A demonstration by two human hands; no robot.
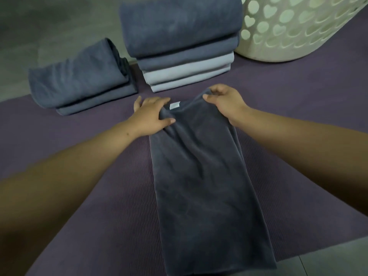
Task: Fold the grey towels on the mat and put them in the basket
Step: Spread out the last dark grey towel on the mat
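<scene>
Now I pinch the far edge of the towel [207,176] with both hands.
My left hand [151,114] and right hand [225,102] grip its corners; it lies lengthwise on the mat [99,176], bare mat either side, basket [298,30] far right.

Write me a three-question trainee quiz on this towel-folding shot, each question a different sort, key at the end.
1. True or false: both hands grip the far end of the dark grey towel on the purple mat.
2. Where does the white basket stand? A) near left B) far right C) on the stack
3. Fill in: the small white ___ lies between the left hand and the right hand.

Key: 1 true; 2 B; 3 label.
</scene>
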